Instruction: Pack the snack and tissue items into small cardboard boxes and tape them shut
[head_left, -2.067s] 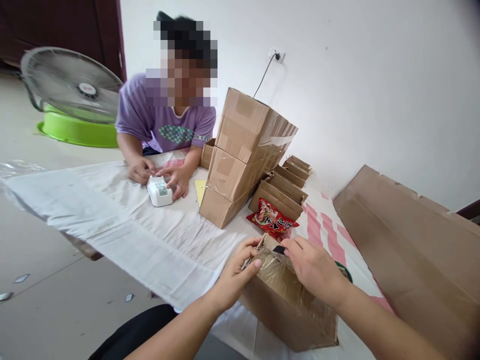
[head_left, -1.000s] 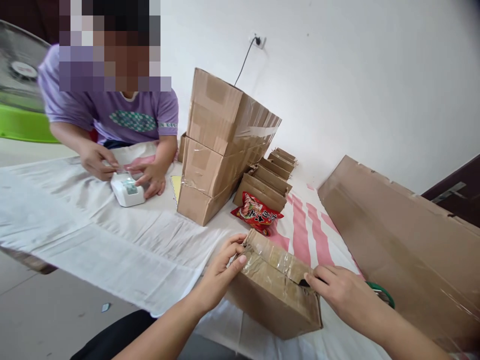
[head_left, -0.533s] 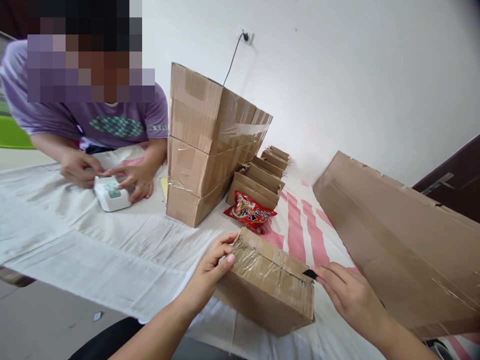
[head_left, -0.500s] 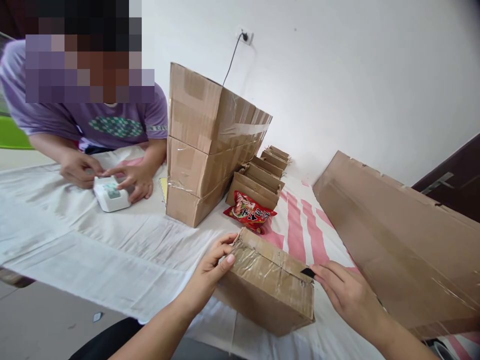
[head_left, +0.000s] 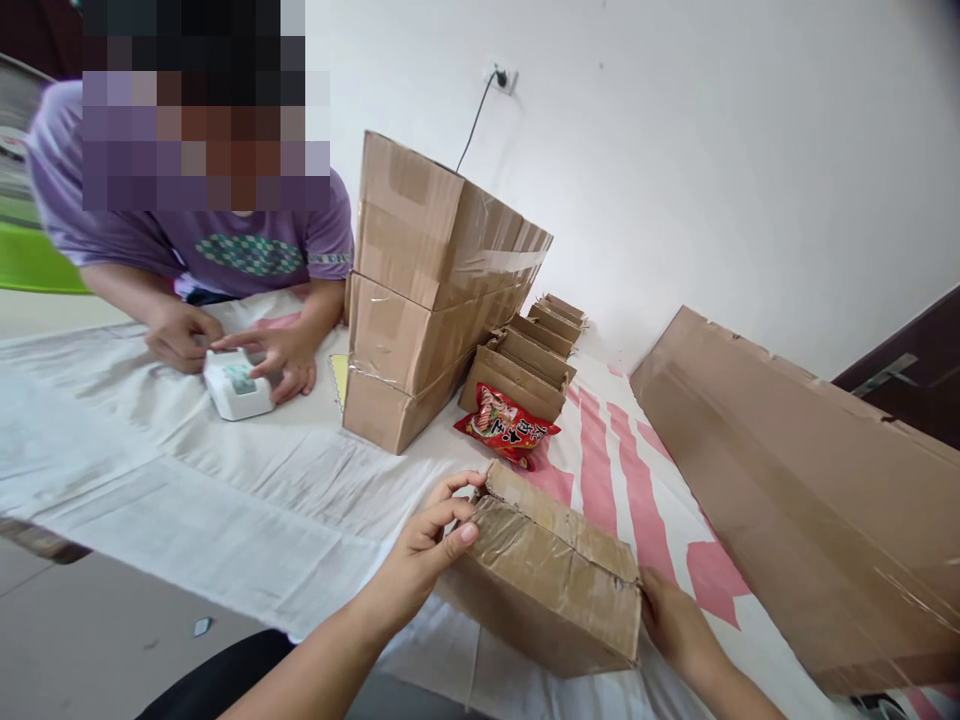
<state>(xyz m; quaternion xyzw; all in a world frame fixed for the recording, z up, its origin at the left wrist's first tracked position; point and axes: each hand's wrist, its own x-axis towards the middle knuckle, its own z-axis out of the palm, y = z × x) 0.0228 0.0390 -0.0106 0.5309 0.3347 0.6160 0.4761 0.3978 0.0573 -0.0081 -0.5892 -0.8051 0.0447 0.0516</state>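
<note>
A small taped cardboard box [head_left: 551, 575] lies on the cloth-covered table [head_left: 247, 490] in front of me. My left hand [head_left: 427, 545] presses its fingers against the box's left end. My right hand [head_left: 675, 625] rests against the box's right end, partly hidden behind it, fingers out of sight. A red snack packet [head_left: 506, 435] lies just beyond the box.
A stack of three taped boxes [head_left: 427, 290] stands mid-table, with several flat boxes [head_left: 529, 365] in a row behind it. A large flat cardboard sheet [head_left: 802, 490] lies at the right. Across the table a person in a purple shirt [head_left: 225, 245] handles a white device [head_left: 236, 385].
My right hand has slid from the box's top right corner down to its right end, and the small black item it pinched has gone from sight. My left hand has stayed on the left end.
</note>
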